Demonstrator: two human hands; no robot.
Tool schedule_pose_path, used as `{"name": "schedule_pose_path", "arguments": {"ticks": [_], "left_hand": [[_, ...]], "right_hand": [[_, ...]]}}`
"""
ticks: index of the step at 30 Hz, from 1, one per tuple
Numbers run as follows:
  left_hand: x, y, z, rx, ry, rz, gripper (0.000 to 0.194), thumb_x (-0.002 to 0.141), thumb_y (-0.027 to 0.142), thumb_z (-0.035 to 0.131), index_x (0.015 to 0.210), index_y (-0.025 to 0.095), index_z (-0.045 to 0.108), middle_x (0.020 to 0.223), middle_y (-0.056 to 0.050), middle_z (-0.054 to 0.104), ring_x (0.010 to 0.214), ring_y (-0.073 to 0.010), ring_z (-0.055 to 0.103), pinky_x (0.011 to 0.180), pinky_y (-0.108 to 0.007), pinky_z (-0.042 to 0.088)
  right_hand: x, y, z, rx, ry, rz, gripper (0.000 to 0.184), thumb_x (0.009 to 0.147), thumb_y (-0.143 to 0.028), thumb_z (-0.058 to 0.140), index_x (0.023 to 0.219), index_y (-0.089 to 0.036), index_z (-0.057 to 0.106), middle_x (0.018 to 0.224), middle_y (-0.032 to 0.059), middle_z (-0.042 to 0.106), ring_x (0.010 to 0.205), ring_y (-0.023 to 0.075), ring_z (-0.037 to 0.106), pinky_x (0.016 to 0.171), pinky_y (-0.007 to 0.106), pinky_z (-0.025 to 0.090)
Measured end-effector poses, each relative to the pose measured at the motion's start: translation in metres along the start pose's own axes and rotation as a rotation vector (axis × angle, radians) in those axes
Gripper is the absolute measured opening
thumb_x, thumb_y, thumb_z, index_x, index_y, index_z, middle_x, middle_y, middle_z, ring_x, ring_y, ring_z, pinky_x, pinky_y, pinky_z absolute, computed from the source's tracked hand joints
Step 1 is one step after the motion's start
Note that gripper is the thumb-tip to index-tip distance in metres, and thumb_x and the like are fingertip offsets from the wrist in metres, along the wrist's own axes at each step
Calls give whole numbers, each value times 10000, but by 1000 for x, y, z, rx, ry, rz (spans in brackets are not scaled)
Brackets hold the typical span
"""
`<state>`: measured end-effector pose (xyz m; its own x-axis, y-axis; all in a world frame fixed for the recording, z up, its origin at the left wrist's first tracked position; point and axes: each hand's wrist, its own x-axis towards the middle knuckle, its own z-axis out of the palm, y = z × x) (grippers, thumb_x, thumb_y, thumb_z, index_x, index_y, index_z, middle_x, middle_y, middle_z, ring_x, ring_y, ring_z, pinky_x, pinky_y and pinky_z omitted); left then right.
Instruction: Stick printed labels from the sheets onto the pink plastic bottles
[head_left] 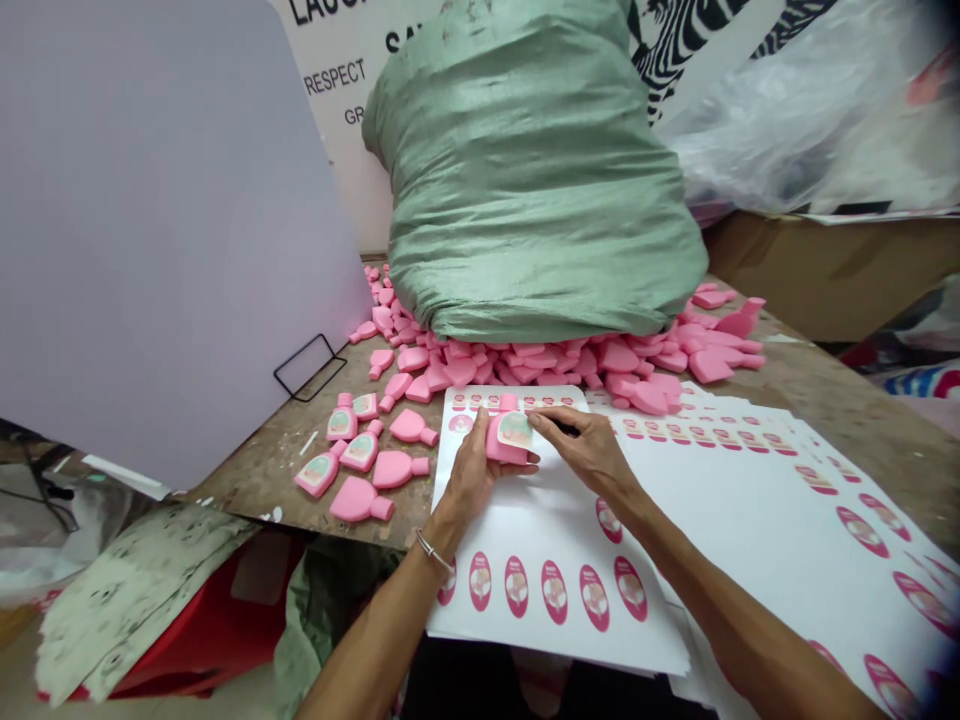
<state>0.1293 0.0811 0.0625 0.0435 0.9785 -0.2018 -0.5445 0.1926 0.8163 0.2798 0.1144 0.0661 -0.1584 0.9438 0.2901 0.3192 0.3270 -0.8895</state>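
Observation:
My left hand (474, 465) is closed around a small pink plastic bottle (508, 450), held upright above a white sticker sheet (525, 510). A pale green label (514, 428) lies against the bottle's front. My right hand (589, 445) pinches at the label's right edge, thumb and forefinger together. Oval pink stickers (554, 591) run along the sheet's lower part, with small ones along its top. Left of the sheet lie several labelled bottles (360, 450) and several plain ones (361, 499).
A large green sack (532, 190) rests at the back on a heap of pink bottles (480, 365). More sticker sheets (742, 500) overlap to the right. A white board (165, 230) with a black wire stand (309, 368) rises on the left. A cardboard box (840, 265) stands far right.

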Motion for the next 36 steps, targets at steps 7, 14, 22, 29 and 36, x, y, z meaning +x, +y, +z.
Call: {"name": "schedule_pose_path", "arguments": {"ticks": [7,14,22,29,36], "left_hand": [[-4,1,-1,-32,-50,43,535,882,569,477,1081,106,656,933,-142,731,800,-254,715,746,-404,593],[-6,3,-3,-31,-68,27,549,902,573,427,1072,104,656,891,-137,731,774,-247,715,737,-406,592],[-7,8,-2,-29,-72,1,480,891,540,482,1065,124,647,901,-120,726,787,-243,710,739,-403,589],[-8,7,-3,-35,-181,42,303,803,372,667,983,133,615,914,-81,696,790,-223,702,770,-395,581],[-18,12,-2,75,-204,36,327,778,269,688,1040,126,554,1005,-103,664,846,-214,681,803,-383,561]], "right_hand": [[-8,-8,5,-89,16,-88,202,830,-372,621,881,-218,740,850,29,711,765,169,602,698,303,462],[-6,-10,6,-51,5,-59,206,822,-375,626,874,-208,735,878,35,722,785,178,628,673,299,466],[-7,-12,8,-104,30,-99,194,829,-382,614,875,-234,730,873,40,719,811,196,623,716,332,482],[-5,-9,7,-143,40,-128,183,844,-379,604,882,-242,720,851,31,712,801,187,611,744,329,475],[3,-3,-10,-460,103,-170,272,873,-412,543,915,-198,705,927,92,696,903,249,606,861,423,434]]}}
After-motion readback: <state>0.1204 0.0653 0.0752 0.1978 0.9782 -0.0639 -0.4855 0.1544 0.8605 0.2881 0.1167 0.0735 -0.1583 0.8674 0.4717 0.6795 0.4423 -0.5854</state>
